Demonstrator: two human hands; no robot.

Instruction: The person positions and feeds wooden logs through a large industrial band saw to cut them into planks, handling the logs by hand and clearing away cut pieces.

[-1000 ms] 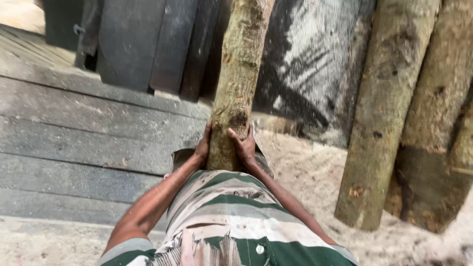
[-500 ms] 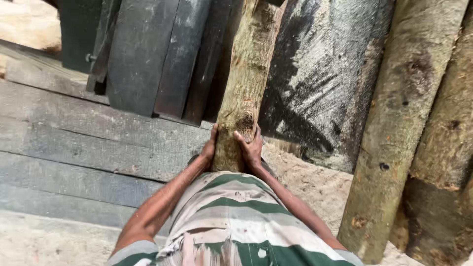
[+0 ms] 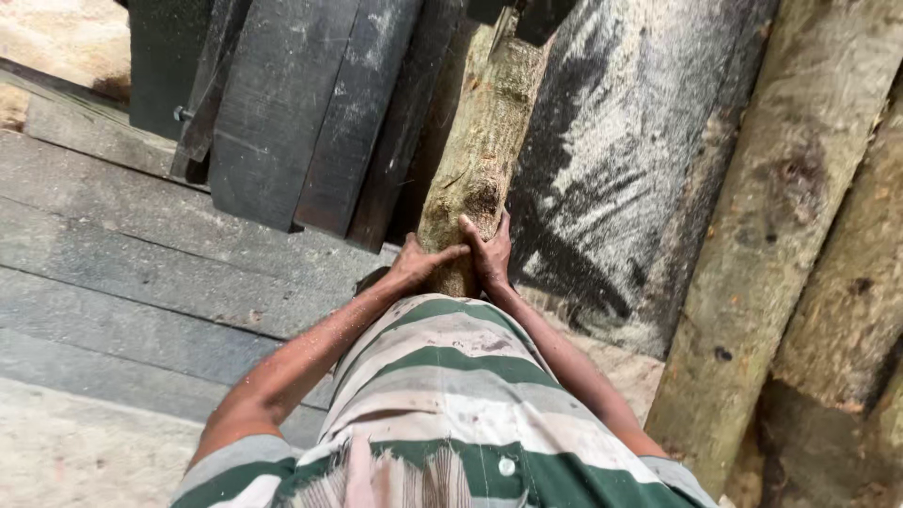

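A rough, bark-covered log (image 3: pixel 480 150) runs away from me toward dark machine parts at the top of the view. My left hand (image 3: pixel 419 263) presses on the near end of the log from the left, fingers wrapped across it. Against the right side of that same end lies my right hand (image 3: pixel 491 252), thumb up. Both arms reach out over my green and white striped shirt (image 3: pixel 442 404), which is dusted with sawdust.
Grey wooden planks (image 3: pixel 141 273) form a bench at the left. Dark slanted boards (image 3: pixel 301 103) stand behind it. A dark sawdust-covered panel (image 3: pixel 621 179) lies right of the log. Thick logs (image 3: pixel 752 245) lean at the right. Sawdust covers the ground (image 3: pixel 66 452).
The log has slid further away toward the dark machine parts, and both hands have followed it forward. My view has shifted closer to the boards.
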